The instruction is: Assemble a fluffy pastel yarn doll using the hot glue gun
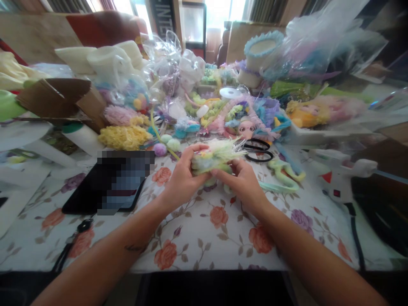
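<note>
Both hands hold one fluffy pale yellow-green piece [219, 155] just above the flowered tablecloth. My left hand [183, 176] grips its left side, with the fingers behind and the thumb in front. At its lower right, my right hand [245, 180] pinches the edge, its fingers bent and the thumb tip near my left thumb. White and yellow fibres stick out of the piece to the upper right. Scissors with black handles [263, 156] lie just right of it. A green fuzzy strip [280, 185] rests beyond my right hand.
A tablet [111, 182] lies at the left, near a white roll [81, 138] and a cardboard box [60, 100]. Yellow yarn [126, 137], pompoms [160, 149] and plastic bags fill the back. A white glue gun [339, 174] with a cord stands at the right.
</note>
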